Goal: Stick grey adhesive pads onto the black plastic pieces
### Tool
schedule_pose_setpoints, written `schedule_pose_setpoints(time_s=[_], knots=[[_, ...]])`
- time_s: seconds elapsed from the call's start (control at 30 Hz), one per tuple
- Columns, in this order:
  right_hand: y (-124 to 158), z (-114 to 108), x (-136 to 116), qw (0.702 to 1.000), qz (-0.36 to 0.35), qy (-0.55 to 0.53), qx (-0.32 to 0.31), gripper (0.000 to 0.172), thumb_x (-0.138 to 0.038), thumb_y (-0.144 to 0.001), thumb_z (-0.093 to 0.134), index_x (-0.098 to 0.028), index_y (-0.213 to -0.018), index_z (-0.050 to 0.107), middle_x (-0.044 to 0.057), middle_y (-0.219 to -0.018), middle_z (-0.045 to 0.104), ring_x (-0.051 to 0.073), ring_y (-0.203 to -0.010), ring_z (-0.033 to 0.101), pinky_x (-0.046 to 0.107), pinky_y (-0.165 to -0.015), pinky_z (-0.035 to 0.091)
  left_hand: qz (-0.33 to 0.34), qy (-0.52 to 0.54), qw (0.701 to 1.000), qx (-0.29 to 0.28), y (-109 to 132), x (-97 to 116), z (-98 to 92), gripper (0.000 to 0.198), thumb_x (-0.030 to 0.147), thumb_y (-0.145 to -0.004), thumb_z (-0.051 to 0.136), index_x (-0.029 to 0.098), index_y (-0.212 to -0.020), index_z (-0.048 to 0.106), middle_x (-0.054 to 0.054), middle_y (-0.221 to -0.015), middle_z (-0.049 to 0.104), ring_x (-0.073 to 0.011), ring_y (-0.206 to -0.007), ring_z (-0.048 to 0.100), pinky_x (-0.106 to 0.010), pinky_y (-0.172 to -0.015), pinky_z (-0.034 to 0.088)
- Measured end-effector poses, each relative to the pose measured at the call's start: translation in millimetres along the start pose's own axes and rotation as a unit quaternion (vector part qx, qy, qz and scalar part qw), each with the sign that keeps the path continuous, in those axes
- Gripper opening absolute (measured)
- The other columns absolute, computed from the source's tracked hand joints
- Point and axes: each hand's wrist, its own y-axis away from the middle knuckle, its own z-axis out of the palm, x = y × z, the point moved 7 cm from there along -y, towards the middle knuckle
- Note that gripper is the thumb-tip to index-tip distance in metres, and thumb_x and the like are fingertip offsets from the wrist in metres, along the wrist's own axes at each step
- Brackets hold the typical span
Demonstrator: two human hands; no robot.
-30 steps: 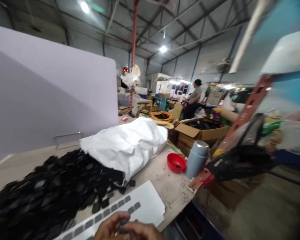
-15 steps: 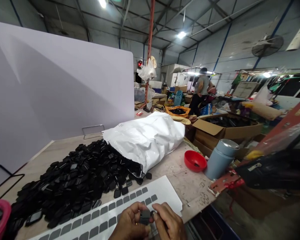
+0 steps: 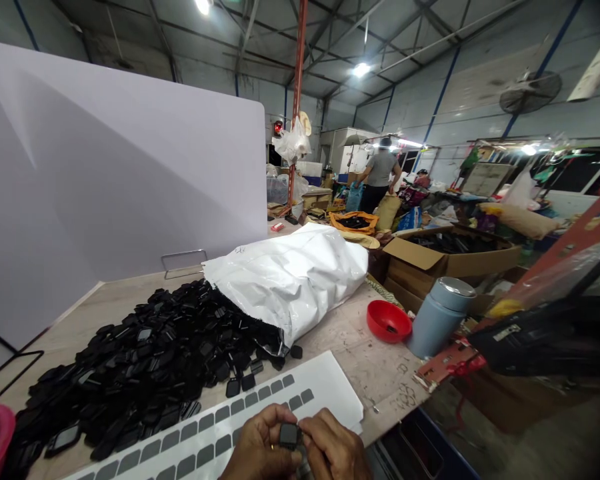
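Observation:
At the bottom centre of the head view, my left hand [image 3: 264,448] is closed around a small black watch case [image 3: 289,435], square with rounded corners and its flat dark face upward. My right hand [image 3: 334,445] is pinched at the right edge of this case; whatever lies between its fingertips is hidden. Under both hands lies a white sticker sheet [image 3: 330,387] with rows of grey rounded-square shapes. A large heap of similar black cases [image 3: 145,367] covers the table to the left, spilling from the mouth of a white plastic bag [image 3: 300,280].
A red bowl [image 3: 389,321] and a blue-grey flask [image 3: 443,317] stand at the table's right edge. Part of a pink basket rim [image 3: 3,433] shows at lower left. Behind the heap rises a white partition [image 3: 130,167]. Farther off are an open carton [image 3: 450,260] and a person [image 3: 380,170].
The black case has turned so its flat face shows more, and my right fingertips have come against its edge. In the background the person has moved left and turned away.

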Motion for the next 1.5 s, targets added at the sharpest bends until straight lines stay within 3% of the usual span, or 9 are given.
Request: schedule_pose_setpoints(time_s=[0.3, 0.53, 0.63, 0.7, 0.8, 0.93, 1.1, 1.27, 1.5], knots=[[12, 0, 1, 0.997, -0.033, 0.069, 0.011, 0.026, -0.012, -0.086, 0.037, -0.022, -0.081, 0.060, 0.000, -0.067, 0.055, 0.013, -0.059, 0.058, 0.024, -0.053, 0.037, 0.005, -0.043, 0.999, 0.011, 7, -2, 12.6, 0.045, 0.023, -0.049, 0.089, 0.018, -0.081, 0.057, 0.003, -0.061, 0.063, -0.0063, -0.044, 0.048, -0.018, -0.045, 0.034], [9, -10, 15, 0.991, -0.016, 0.128, -0.039, 0.022, -0.011, -0.086, 0.042, -0.023, -0.080, 0.059, 0.000, -0.071, 0.060, 0.014, -0.062, 0.061, 0.025, -0.054, 0.035, 0.046, -0.221, 0.972, 0.062, 18, 30, 2.8, 0.031, 0.048, -0.079, 0.064, 0.018, -0.082, 0.057, 0.008, -0.050, 0.041, -0.0079, -0.045, 0.036, -0.021, -0.045, 0.028], [-6, -30, 42, 0.976, 0.112, 0.177, -0.056, 0.024, -0.009, -0.088, 0.039, -0.022, -0.080, 0.058, 0.002, -0.077, 0.063, 0.016, -0.069, 0.063, 0.026, -0.060, 0.036, 0.106, -0.418, 0.896, 0.105, 20, 57, -3.8, 0.020, 0.039, -0.088, 0.050, 0.020, -0.086, 0.057, 0.006, -0.057, 0.046, -0.0115, -0.054, 0.044, -0.022, -0.052, 0.034], [-16, -32, 52, 0.964, 0.151, 0.200, -0.085, 0.023, -0.008, -0.089, 0.039, -0.020, -0.085, 0.059, 0.003, -0.083, 0.065, 0.018, -0.076, 0.065, 0.027, -0.065, 0.037, 0.168, -0.529, 0.830, 0.059, 16, 58, 5.7, 0.015, 0.030, -0.091, 0.044, 0.022, -0.086, 0.055, 0.003, -0.069, 0.056, -0.0129, -0.063, 0.051, -0.022, -0.060, 0.039], [-29, -20, 53, 0.958, 0.133, 0.221, -0.122, 0.022, -0.008, -0.087, 0.040, -0.019, -0.090, 0.059, 0.005, -0.088, 0.066, 0.021, -0.079, 0.065, 0.029, -0.066, 0.034, 0.268, -0.641, 0.719, -0.029, 4, 34, 22.4, 0.016, 0.017, -0.091, 0.037, 0.024, -0.089, 0.052, 0.000, -0.084, 0.064, -0.0141, -0.072, 0.059, -0.022, -0.065, 0.042], [-40, -6, 51, 0.961, 0.102, 0.218, -0.136, 0.022, -0.007, -0.083, 0.042, -0.020, -0.087, 0.059, 0.003, -0.085, 0.066, 0.020, -0.073, 0.064, 0.031, -0.061, 0.029, 0.374, -0.728, 0.574, -0.030, -12, 2, 25.1, 0.024, 0.003, -0.081, 0.039, 0.023, -0.090, 0.049, -0.002, -0.081, 0.069, -0.0160, -0.063, 0.063, -0.023, -0.055, 0.042], [-46, -7, 56, 0.965, 0.092, 0.196, -0.145, 0.018, -0.010, -0.083, 0.043, -0.021, -0.082, 0.058, 0.001, -0.081, 0.067, 0.017, -0.070, 0.063, 0.030, -0.059, 0.025, 0.398, -0.783, 0.477, -0.033, -16, -4, 26.9, 0.042, -0.003, -0.068, 0.045, 0.020, -0.102, 0.049, -0.005, -0.095, 0.073, -0.0177, -0.061, 0.067, -0.026, -0.050, 0.041], [-49, -5, 58, 0.971, 0.088, 0.156, -0.157, 0.015, -0.014, -0.082, 0.044, -0.021, -0.079, 0.058, 0.002, -0.081, 0.067, 0.018, -0.070, 0.061, 0.030, -0.060, 0.025, 0.334, -0.803, 0.491, -0.052, -17, 0, 33.4, 0.036, -0.003, -0.071, 0.045, 0.022, -0.095, 0.053, -0.004, -0.096, 0.073, -0.0180, -0.061, 0.067, -0.028, -0.051, 0.040], [-50, -4, 60, 0.979, 0.129, 0.047, -0.148, 0.009, -0.015, -0.076, 0.046, -0.019, -0.076, 0.055, 0.005, -0.077, 0.061, 0.019, -0.069, 0.054, 0.030, -0.064, 0.027, 0.311, -0.782, 0.538, -0.045, -10, 1, 32.2, 0.045, 0.000, -0.078, 0.044, 0.024, -0.116, 0.047, -0.004, -0.100, 0.069, -0.0204, -0.072, 0.065, -0.029, -0.060, 0.040]])
